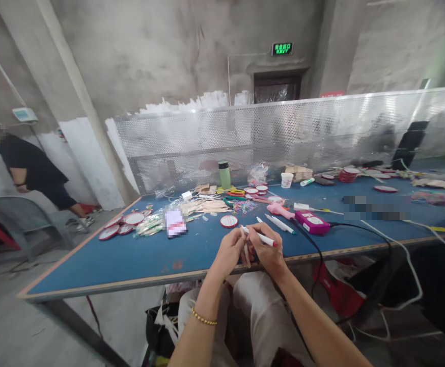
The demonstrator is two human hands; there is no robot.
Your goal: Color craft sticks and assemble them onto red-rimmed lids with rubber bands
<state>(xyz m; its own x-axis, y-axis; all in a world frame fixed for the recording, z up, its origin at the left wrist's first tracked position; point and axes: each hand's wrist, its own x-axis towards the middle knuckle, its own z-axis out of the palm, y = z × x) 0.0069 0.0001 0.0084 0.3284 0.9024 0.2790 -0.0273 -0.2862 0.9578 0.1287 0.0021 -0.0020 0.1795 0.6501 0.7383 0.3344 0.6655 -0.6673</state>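
Note:
My left hand pinches a thin wooden stick that hangs down at the blue table's near edge. My right hand grips a white pen with a red tip, its point close to the stick's upper end. Both hands meet just above the table's front rim, over my lap. A gold bracelet circles my left wrist.
On the table lie a small red-rimmed round disc, more white pens, a pink box with a black cable, a pink glue gun, a stick pile, a green bottle. A person in black bends at far left. A perforated metal screen backs the table.

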